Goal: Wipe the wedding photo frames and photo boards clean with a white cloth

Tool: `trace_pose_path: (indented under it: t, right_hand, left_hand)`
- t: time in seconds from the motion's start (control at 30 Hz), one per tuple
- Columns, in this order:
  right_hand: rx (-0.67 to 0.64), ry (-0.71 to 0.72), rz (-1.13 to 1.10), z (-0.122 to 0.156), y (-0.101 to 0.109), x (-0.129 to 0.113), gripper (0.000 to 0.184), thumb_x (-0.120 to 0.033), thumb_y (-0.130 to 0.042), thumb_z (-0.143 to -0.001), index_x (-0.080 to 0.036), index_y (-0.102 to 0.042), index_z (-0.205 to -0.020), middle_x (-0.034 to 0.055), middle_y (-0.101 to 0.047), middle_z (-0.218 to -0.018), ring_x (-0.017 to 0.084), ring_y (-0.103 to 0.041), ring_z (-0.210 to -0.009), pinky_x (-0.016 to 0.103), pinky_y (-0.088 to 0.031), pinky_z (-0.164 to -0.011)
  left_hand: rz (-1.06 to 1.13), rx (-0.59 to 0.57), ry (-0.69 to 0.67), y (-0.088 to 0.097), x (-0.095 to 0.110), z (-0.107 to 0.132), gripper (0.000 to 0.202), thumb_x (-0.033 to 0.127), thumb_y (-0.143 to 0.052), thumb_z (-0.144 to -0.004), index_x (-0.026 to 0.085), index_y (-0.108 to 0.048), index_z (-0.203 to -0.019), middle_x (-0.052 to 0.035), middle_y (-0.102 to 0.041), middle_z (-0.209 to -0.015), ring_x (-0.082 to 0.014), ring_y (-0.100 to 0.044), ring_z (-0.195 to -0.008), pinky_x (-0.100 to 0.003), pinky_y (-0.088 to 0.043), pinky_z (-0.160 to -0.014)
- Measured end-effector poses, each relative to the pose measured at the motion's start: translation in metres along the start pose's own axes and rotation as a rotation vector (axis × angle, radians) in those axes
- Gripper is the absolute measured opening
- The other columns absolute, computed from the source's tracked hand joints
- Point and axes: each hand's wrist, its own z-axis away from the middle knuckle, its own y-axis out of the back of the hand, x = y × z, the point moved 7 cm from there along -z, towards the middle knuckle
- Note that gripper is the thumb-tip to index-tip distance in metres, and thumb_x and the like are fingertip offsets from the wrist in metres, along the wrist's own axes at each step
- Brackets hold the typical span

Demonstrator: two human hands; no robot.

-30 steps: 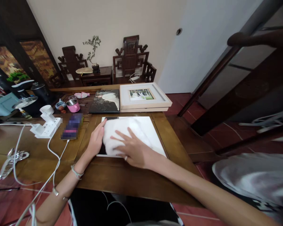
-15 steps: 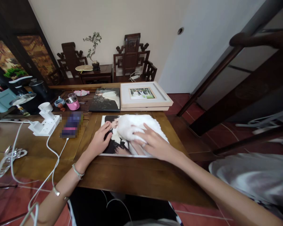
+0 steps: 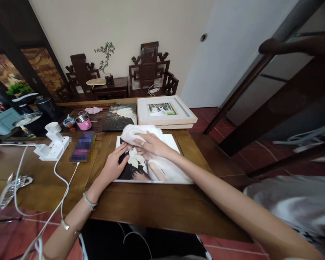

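A large photo print (image 3: pixel 162 168) of a couple lies flat on the wooden table (image 3: pixel 141 206) in front of me. My right hand (image 3: pixel 151 143) presses a white cloth (image 3: pixel 132 131) onto the print's far left corner, fingers curled over the cloth. My left hand (image 3: pixel 114 166) rests on the print's left edge with fingers apart, holding it down.
Behind the print lie a dark photo panel (image 3: pixel 121 117) and a stacked white picture frame (image 3: pixel 165 111). To the left are a phone (image 3: pixel 82 146), a white power strip (image 3: pixel 52 148) with cables, a pink cup (image 3: pixel 83 122). Carved chairs (image 3: pixel 150 70) stand by the wall.
My right hand has swept the cloth from the print's near left, across its middle, up to the far left corner. The picture is now uncovered. My left hand stayed at the left edge.
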Motion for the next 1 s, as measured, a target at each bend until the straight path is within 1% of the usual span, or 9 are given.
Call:
trace_pose_path:
  t: [0.1, 0.23, 0.3, 0.43, 0.53, 0.67, 0.77, 0.9, 1.0]
  right_hand:
    - [0.044, -0.016, 0.179, 0.027, 0.024, 0.03, 0.039, -0.046, -0.034, -0.095, -0.025, -0.06, -0.116, 0.0046, -0.061, -0.128, 0.033, -0.045, -0.127, 0.057, -0.021, -0.109]
    - [0.092, -0.014, 0.395, 0.068, 0.042, 0.052, 0.039, -0.039, -0.035, -0.094, -0.017, -0.06, -0.115, 0.0131, -0.061, -0.126, 0.035, -0.047, -0.125, 0.06, -0.023, -0.108]
    - [0.08, 0.053, 0.438, 0.092, 0.038, 0.043, 0.034, -0.033, -0.037, -0.094, -0.017, -0.062, -0.111, 0.0145, -0.055, -0.133, 0.035, -0.042, -0.129, 0.062, -0.022, -0.109]
    - [-0.016, 0.167, 0.439, 0.144, 0.015, 0.002, 0.024, -0.022, -0.043, -0.091, -0.02, -0.066, -0.095, 0.0124, -0.041, -0.146, 0.032, -0.034, -0.135, 0.062, -0.021, -0.11]
    - [-0.094, 0.259, 0.425, 0.167, 0.002, -0.028, 0.02, -0.017, -0.047, -0.087, -0.021, -0.066, -0.089, 0.0116, -0.044, -0.144, 0.03, -0.032, -0.136, 0.06, -0.022, -0.111]
    - [-0.104, 0.243, 0.4, 0.153, 0.005, -0.023, 0.021, -0.02, -0.046, -0.089, -0.021, -0.066, -0.094, 0.0117, -0.049, -0.139, 0.029, -0.037, -0.134, 0.059, -0.023, -0.111]
    - [-0.065, 0.2, 0.384, 0.117, 0.022, 0.003, 0.025, -0.027, -0.044, -0.092, -0.021, -0.066, -0.101, 0.011, -0.053, -0.137, 0.031, -0.044, -0.129, 0.061, -0.023, -0.11]
    - [-0.043, 0.145, 0.339, 0.068, 0.046, 0.042, 0.035, -0.035, -0.038, -0.094, -0.018, -0.064, -0.11, 0.0091, -0.067, -0.116, 0.031, -0.059, -0.111, 0.059, -0.021, -0.111]
    - [0.01, 0.089, 0.31, 0.05, 0.057, 0.058, 0.039, -0.039, -0.036, -0.095, -0.015, -0.063, -0.11, 0.0085, -0.071, -0.101, 0.03, -0.065, -0.097, 0.059, -0.021, -0.111]
  left_hand:
    - [0.023, 0.004, -0.005, 0.0, 0.001, 0.0, 0.041, 0.03, -0.046, -0.091, 0.012, -0.057, -0.126, -0.0122, -0.05, -0.139, -0.0218, -0.044, -0.132, -0.041, -0.033, -0.113]
    - [0.026, 0.019, 0.003, 0.0, 0.001, 0.0, 0.041, 0.029, -0.045, -0.091, 0.011, -0.057, -0.126, -0.013, -0.051, -0.138, -0.0217, -0.044, -0.132, -0.04, -0.034, -0.112]
    - [0.025, 0.024, 0.009, 0.0, 0.0, 0.0, 0.041, 0.029, -0.046, -0.091, 0.011, -0.057, -0.126, -0.0129, -0.051, -0.138, -0.0214, -0.045, -0.131, -0.04, -0.034, -0.112]
    - [0.033, 0.021, 0.012, -0.001, -0.001, 0.0, 0.041, 0.032, -0.047, -0.091, 0.013, -0.057, -0.126, -0.0119, -0.05, -0.139, -0.0211, -0.044, -0.132, -0.041, -0.032, -0.113]
    - [0.033, -0.005, 0.015, -0.001, -0.001, 0.0, 0.044, 0.036, -0.049, -0.09, 0.014, -0.056, -0.128, -0.0123, -0.047, -0.142, -0.0217, -0.042, -0.133, -0.041, -0.031, -0.113]
    - [0.029, -0.034, 0.011, 0.0, 0.001, 0.0, 0.045, 0.037, -0.052, -0.089, 0.016, -0.055, -0.129, -0.0122, -0.045, -0.143, -0.0228, -0.041, -0.134, -0.044, -0.031, -0.113]
    - [0.032, -0.036, 0.015, 0.002, 0.003, 0.0, 0.043, 0.036, -0.052, -0.089, 0.017, -0.057, -0.127, -0.0111, -0.046, -0.143, -0.0232, -0.042, -0.134, -0.044, -0.031, -0.113]
    - [0.042, -0.032, 0.017, 0.002, 0.002, -0.001, 0.041, 0.034, -0.052, -0.089, 0.016, -0.058, -0.125, -0.0108, -0.048, -0.141, -0.0234, -0.042, -0.133, -0.042, -0.032, -0.113]
    - [0.041, -0.033, 0.011, 0.001, 0.001, -0.001, 0.041, 0.033, -0.052, -0.089, 0.016, -0.058, -0.125, -0.011, -0.048, -0.142, -0.0233, -0.043, -0.133, -0.042, -0.032, -0.113]
